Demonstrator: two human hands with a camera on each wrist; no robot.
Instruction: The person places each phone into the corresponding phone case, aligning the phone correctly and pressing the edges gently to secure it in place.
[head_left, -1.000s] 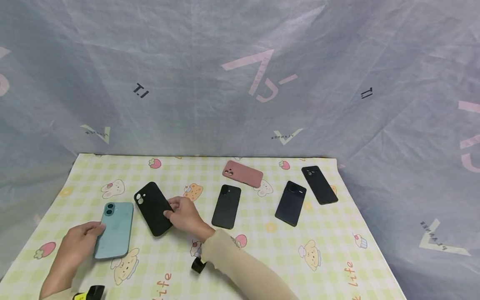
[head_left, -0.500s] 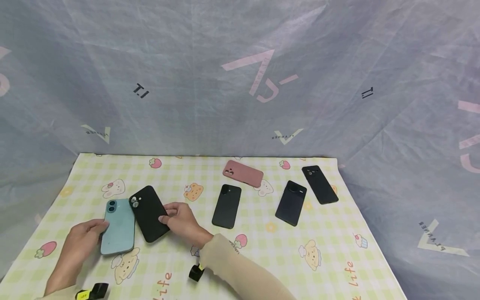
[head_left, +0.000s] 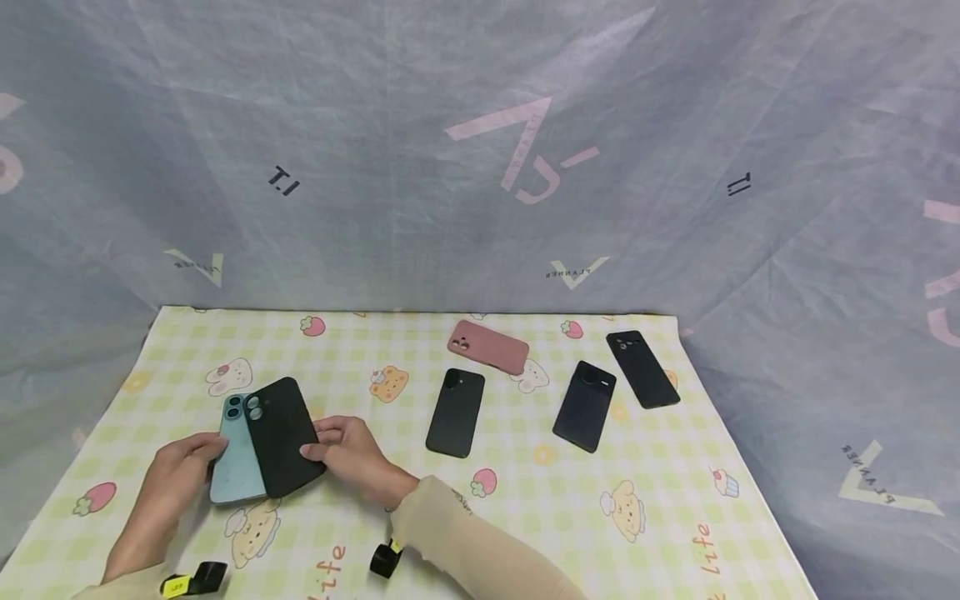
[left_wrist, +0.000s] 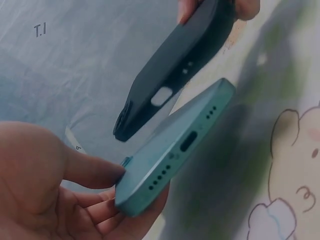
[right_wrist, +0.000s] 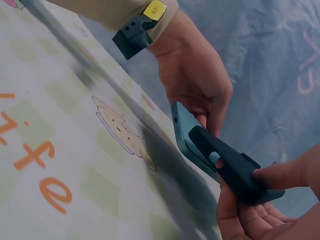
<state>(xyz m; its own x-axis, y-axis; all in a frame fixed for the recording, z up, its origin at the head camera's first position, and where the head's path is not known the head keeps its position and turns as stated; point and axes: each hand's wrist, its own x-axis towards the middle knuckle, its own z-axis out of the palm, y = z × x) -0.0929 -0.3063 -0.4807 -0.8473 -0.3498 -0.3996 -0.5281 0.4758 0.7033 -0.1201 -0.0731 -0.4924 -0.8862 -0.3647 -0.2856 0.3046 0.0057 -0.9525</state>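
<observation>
My left hand (head_left: 174,475) pinches the left edge of a teal phone (head_left: 235,462), thumb on its back and fingers beneath. In the left wrist view the phone's bottom edge (left_wrist: 189,142) shows a charging port and speaker holes. My right hand (head_left: 357,457) grips a black phone case (head_left: 283,442) by its right side. The case is tilted above the phone and covers its right part in the head view. A gap shows between case and phone at the bottom end in the left wrist view. Through the case's camera cutouts (head_left: 253,407), teal shows.
On the checkered tablecloth (head_left: 525,533), a black phone (head_left: 455,413) lies near the middle, with a pink phone case (head_left: 488,347) behind it. Farther right lie a dark phone (head_left: 585,407) and another black case (head_left: 642,369). A grey curtain (head_left: 420,208) hangs behind the table.
The right hand has brought the black case leftward, from beside the teal phone to overlapping it. The left hand has moved the phone slightly to the right.
</observation>
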